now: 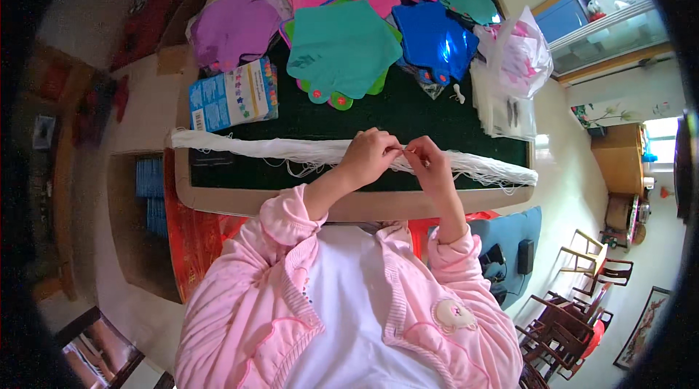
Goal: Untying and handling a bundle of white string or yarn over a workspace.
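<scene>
Far side of the table: overlapping flat, many-sided pieces, a turquoise stack in the middle, a purple stack left, a glossy blue stack right
Left side: a blue-and-white printed packet; beyond the table edge, an open cardboard box
Right side: a crinkled, see-through plastic bag with pink and white inside
Tabletop: dark green surface with a smooth, tan, rounded rim
White thread bundle: long, soft, many-stranded, lying left to right along the near side, loose loops fraying out; the hands cover its middle
Left hand and right hand: fingertips pinched closed, almost meeting over the bundle; whether thread is between them is too small to tell
Sleeves: pink, cuffs turned back
</scene>
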